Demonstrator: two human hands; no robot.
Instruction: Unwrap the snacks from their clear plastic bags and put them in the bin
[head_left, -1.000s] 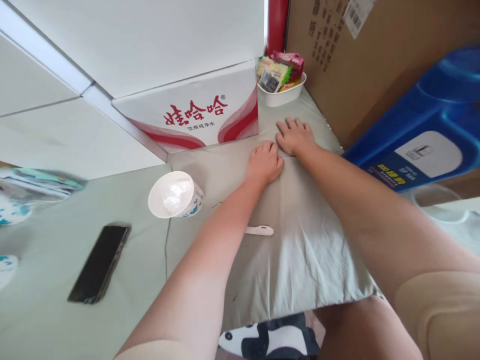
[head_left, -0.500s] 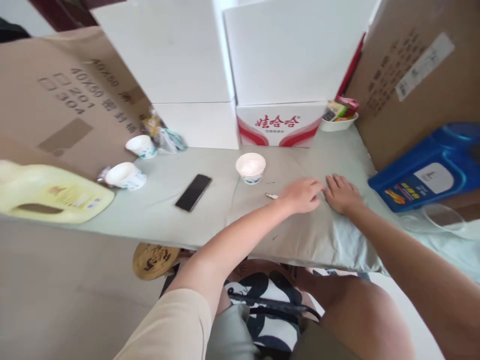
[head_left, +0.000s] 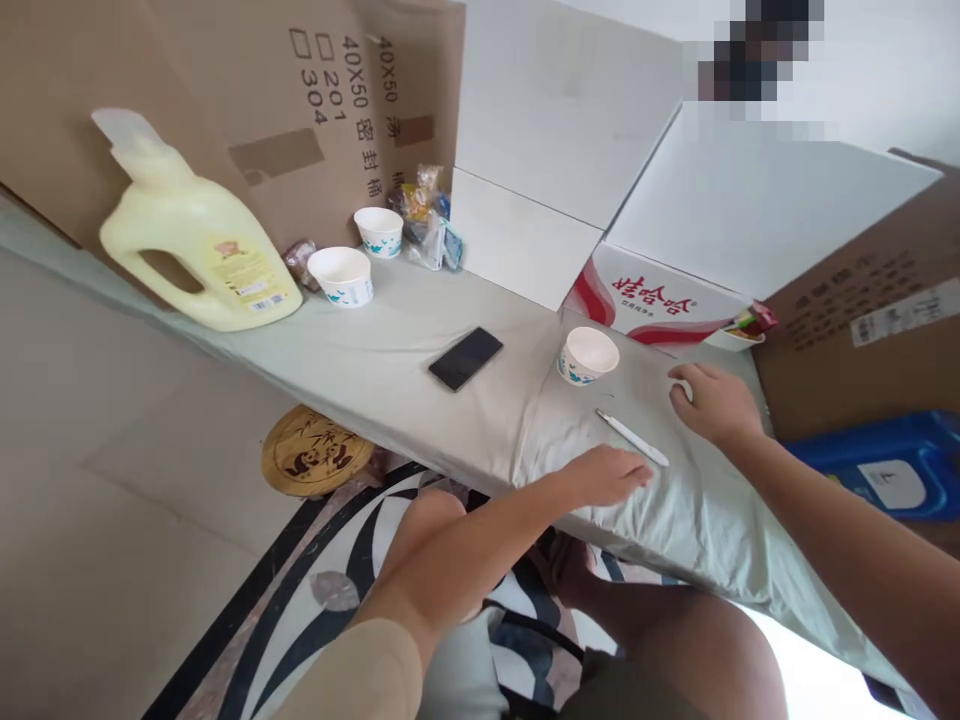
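Note:
Both of my hands lie on a grey-green cloth point(head_left: 697, 520) that covers the low table. My left hand point(head_left: 606, 475) rests flat near the cloth's front edge, palm down, fingers stretched out. My right hand point(head_left: 712, 400) rests farther back with its fingers spread and slightly curled; it holds nothing. Between the two hands lies a thin white pen-like stick point(head_left: 631, 438). A white paper cup point(head_left: 587, 356) with blue print stands just left of my right hand.
A black phone point(head_left: 465, 358) lies left of the cup. Two more paper cups point(head_left: 342, 275) and a yellow jug point(head_left: 195, 245) stand at the left. White and cardboard boxes point(head_left: 562, 150) line the back. A blue container point(head_left: 885, 465) sits at right. A round panda mat point(head_left: 315, 462) lies on the floor.
The view swung left and pulled back, so the jug and floor show. My hands, side by side before, have moved apart; the left one slid toward the cloth's front edge.

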